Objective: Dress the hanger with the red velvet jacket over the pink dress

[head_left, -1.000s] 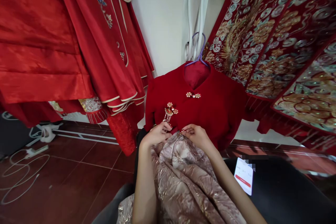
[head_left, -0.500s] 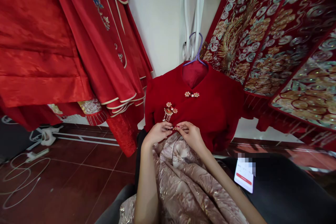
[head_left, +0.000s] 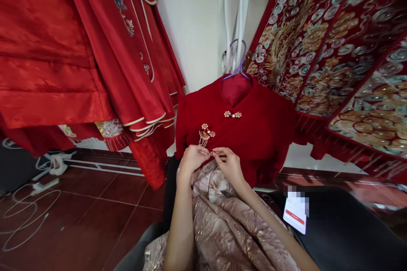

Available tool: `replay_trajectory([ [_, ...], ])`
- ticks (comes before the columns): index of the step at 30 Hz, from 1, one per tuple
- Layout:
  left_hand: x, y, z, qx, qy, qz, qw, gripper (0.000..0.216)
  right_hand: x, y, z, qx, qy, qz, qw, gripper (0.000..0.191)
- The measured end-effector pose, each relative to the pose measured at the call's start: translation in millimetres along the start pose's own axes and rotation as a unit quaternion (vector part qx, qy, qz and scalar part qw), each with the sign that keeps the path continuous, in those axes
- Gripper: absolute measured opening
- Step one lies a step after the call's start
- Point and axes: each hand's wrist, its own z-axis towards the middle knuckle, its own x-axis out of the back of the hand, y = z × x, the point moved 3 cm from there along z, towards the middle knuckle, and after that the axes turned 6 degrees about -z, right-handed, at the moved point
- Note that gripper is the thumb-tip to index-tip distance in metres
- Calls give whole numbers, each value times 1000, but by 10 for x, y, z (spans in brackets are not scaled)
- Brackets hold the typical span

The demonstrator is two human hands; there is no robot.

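Note:
A short red jacket [head_left: 254,131] hangs on a purple hanger [head_left: 237,65] in front of me. It has a pearl clasp [head_left: 232,114] at the collar and a gold tasselled clasp [head_left: 205,134] lower on the left. My left hand [head_left: 191,159] and my right hand [head_left: 227,163] meet just under the tasselled clasp, both pinching a small fastening on the jacket's front edge. A pale gold brocade skirt [head_left: 219,224] drapes below the jacket, between my forearms.
Red satin robes [head_left: 79,51] hang at the left. Embroidered red and gold garments [head_left: 333,42] hang at the right. A white tag [head_left: 295,216] lies on a dark seat [head_left: 349,237]. White cables [head_left: 25,203] lie on the brown tiled floor.
My two hands have drawn together and risen slightly, now pinching at one spot under the tasselled clasp. The view has shifted a little.

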Motion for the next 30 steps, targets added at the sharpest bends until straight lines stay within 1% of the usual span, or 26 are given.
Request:
replay_trajectory([
  [4, -11, 31, -9, 11, 28, 34, 999, 14, -4, -12, -3, -1, 8, -1, 1000, 17],
  [11, 29, 21, -24, 2, 7, 52, 999, 15, -50, -31, -32, 11, 28, -2, 1000, 17],
  [14, 35, 26, -31, -18, 4, 55, 998, 14, -46, -43, -28, 15, 25, -6, 1000, 18],
  [18, 84, 62, -66, -32, -7, 10, 999, 19, 89, -77, 38, 0, -8, -30, 1000, 18],
  [20, 149, 90, -97, -28, 6, 2, 1000, 23, 216, -98, 76, -7, 6, -42, 999, 19],
  [22, 212, 126, -132, -28, 24, 16, 999, 21, 333, -112, 102, -12, 29, -43, 999, 21],
  [24, 229, 156, -159, -34, 17, 26, 999, 18, 403, -113, 111, -18, 42, -37, 998, 22],
  [27, 171, 177, -175, -52, -19, 40, 998, 22, 397, -103, 103, -26, 33, -40, 998, 21],
  [30, 95, 203, -181, -70, -20, 113, 991, 24, 297, -87, 80, -27, -7, -57, 998, 17],
])
